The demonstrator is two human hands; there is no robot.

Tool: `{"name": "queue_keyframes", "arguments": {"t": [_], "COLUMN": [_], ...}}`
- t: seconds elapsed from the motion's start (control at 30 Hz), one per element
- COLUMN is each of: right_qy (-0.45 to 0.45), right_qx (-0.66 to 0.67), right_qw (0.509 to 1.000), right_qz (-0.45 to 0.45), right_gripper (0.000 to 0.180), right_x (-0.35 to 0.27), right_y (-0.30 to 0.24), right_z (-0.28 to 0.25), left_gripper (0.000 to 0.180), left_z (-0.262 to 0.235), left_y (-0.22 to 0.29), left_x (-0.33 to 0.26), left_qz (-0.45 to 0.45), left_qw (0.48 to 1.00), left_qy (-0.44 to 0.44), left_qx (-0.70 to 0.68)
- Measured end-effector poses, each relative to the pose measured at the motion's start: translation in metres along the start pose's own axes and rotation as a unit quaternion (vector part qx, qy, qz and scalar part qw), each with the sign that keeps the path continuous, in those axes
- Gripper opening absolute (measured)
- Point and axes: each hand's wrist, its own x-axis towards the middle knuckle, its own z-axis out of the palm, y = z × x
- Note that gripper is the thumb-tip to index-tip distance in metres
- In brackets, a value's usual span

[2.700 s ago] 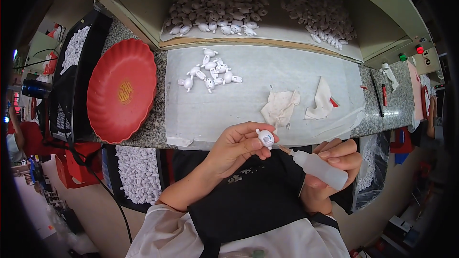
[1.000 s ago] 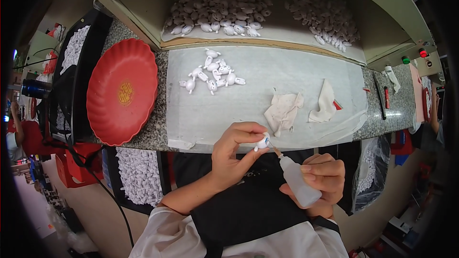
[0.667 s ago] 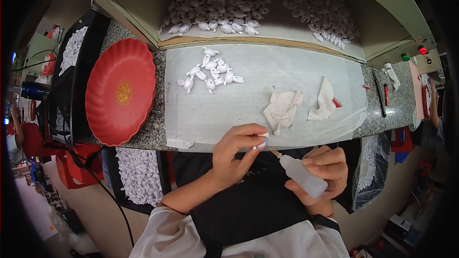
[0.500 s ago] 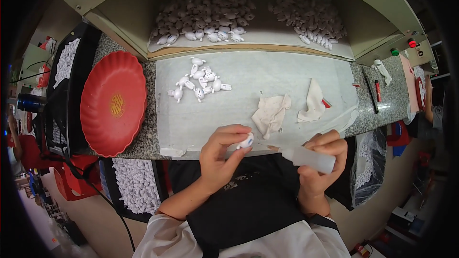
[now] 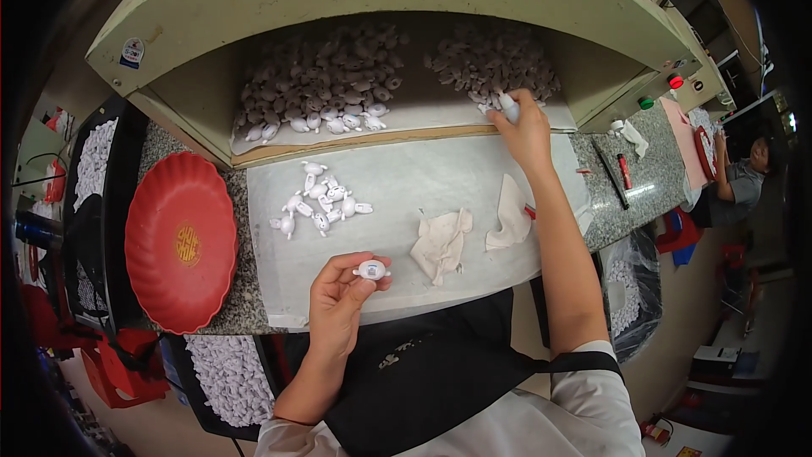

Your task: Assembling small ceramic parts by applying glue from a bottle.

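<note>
My left hand (image 5: 336, 296) pinches a small white plastic figure part (image 5: 371, 270) above the near edge of the paper-covered bench; a dark-blue mark shows on the part. My right arm stretches forward into the open booth. In that hand (image 5: 528, 134) is a translucent squeeze bottle (image 5: 509, 107), its tip beside a heap of small white pieces (image 5: 491, 63). A larger heap of rounded white parts (image 5: 326, 76) fills the booth's left side. Several similar white figure parts (image 5: 320, 196) lie grouped on the paper, beyond my left hand.
A red scalloped bowl (image 5: 182, 245) stands at the left. Crumpled cloths (image 5: 441, 244) lie on the paper (image 5: 381, 173). A red marker (image 5: 624, 171) and a black rod (image 5: 609, 173) are at the right. Below the bench is a crate of white parts (image 5: 227, 377). A person sits far right.
My right hand has carried the bottle forward from the bench's near edge into the booth. My left hand still holds the white part, now turned with its marked side up. The view has shifted.
</note>
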Motion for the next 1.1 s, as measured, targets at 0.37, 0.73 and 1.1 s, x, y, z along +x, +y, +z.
{"name": "queue_keyframes", "arguments": {"t": [0.37,0.73,1.1], "right_qy": [-0.129,-0.244,-0.282], "right_qx": [0.414,0.368,0.348], "right_qw": [0.893,0.897,0.893], "right_qz": [0.123,-0.009,0.044], "right_gripper": [0.016,0.015,0.017], "right_x": [-0.054,-0.141,-0.148], "right_y": [-0.061,-0.109,-0.101], "right_z": [-0.046,-0.073,-0.076], "left_gripper": [0.026,0.025,0.027], "left_z": [0.005,0.018,0.022], "left_y": [-0.006,-0.012,-0.010], "left_x": [0.003,-0.008,-0.017], "left_qz": [-0.081,-0.014,0.034], "left_qw": [0.996,0.991,0.969], "left_qy": [-0.038,-0.079,-0.096], "left_qx": [-0.024,0.105,0.223]}}
